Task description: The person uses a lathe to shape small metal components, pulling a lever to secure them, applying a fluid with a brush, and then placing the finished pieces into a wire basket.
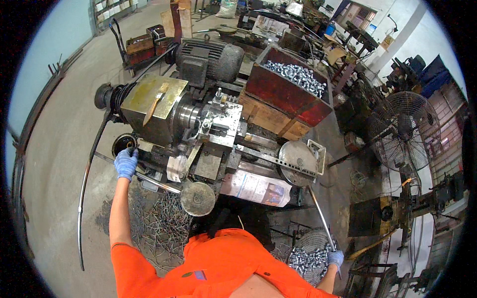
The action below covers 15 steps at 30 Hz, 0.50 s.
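Note:
My left hand (126, 164), in a blue-grey glove, is at the near rim of a round dark pot (124, 144) left of the lathe-like machine (156, 107). Its fingers are drawn together with dark tips; what they hold, if anything, is hidden. At the lower right my right hand (335, 258), gloved alike, is closed round the lower part of a long metal lever (320, 213) slanting down from the machine's round plate (298, 161). Just beside that hand, a round mesh basket (312, 238) holds many small shiny metal pieces (304, 260).
A red-brown box (288, 94) of similar metal pieces stands behind the machine on a wooden crate (271, 114). A wooden-handled brush (153, 110) lies on the headstock. Metal shavings (166, 223) litter the floor. A large fan (405, 131) stands at right.

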Available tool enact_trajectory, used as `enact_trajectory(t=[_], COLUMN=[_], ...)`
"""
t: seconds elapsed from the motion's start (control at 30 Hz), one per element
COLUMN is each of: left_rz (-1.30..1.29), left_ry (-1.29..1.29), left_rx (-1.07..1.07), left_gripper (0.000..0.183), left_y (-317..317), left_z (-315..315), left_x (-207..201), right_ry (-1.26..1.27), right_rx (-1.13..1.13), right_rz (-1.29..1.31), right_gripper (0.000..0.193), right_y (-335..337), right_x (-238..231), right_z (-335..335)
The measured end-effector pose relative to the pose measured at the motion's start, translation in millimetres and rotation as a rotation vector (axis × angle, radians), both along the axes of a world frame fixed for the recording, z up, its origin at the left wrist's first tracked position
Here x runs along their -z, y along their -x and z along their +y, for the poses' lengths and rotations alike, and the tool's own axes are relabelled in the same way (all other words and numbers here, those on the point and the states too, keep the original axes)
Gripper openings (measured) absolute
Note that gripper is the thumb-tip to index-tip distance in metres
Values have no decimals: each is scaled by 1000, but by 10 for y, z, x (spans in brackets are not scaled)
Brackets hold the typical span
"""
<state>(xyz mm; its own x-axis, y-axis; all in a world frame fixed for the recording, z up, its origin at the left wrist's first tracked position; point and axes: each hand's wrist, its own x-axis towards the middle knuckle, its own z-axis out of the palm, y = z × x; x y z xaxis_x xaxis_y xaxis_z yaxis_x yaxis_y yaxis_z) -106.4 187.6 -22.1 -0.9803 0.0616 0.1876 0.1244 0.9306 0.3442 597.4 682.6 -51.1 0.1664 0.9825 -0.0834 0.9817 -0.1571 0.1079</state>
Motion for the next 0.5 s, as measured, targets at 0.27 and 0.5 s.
enact_trajectory(t=[0.27, 0.5], left_rz=[70, 81], left_ry=[-32, -62], left_rx=[9, 40], left_gripper=[29, 33], left_y=[-56, -7], left_z=[19, -52], left_x=[-17, 72], right_ry=[14, -21], right_rx=[-1, -13], right_rz=[-18, 47], right_gripper=[44, 48], right_y=[-73, 68], right_x=[68, -53], right_z=[27, -88])
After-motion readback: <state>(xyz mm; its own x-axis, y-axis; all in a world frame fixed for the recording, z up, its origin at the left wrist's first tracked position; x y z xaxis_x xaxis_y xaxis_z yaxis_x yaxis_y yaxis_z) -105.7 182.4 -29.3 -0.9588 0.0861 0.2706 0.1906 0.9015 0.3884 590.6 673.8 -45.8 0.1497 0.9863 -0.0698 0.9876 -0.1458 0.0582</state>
